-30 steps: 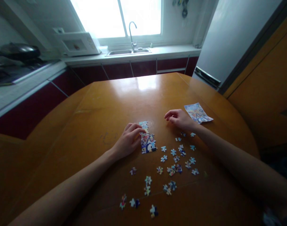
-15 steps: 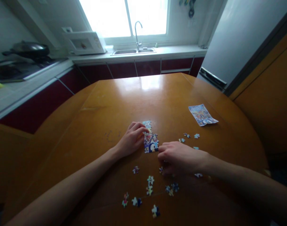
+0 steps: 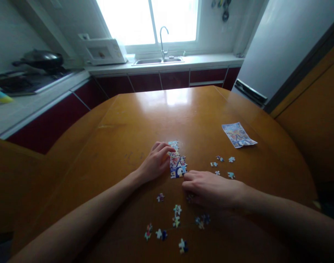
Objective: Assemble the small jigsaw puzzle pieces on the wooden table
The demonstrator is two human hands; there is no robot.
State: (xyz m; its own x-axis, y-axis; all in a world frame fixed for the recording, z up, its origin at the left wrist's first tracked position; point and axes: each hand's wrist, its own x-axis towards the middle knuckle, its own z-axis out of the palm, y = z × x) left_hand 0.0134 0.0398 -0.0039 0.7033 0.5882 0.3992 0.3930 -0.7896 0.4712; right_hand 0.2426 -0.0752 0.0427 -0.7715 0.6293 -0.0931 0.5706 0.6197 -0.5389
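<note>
A partly joined jigsaw puzzle, a narrow strip with a dark-blue and white figure at its near end, lies flat on the wooden table. My left hand rests along its left side, fingers apart, the fingertips touching its upper part. At the strip's lower right corner is my right hand, palm down with the fingers curled together. Whatever those fingertips hold, if anything, is hidden. Close by on the near side lie a loose puzzle piece and a pair of pieces.
More loose pieces lie right of the strip, such as a light-blue piece, and nearer me, such as a dark-and-white piece. A creased picture sheet lies farther right on the table. Beyond stands a counter with a sink.
My right hand has shifted slightly toward me along the puzzle's corner, uncovering a small piece beyond it. My left hand stays on the strip. The view has shifted a little.
</note>
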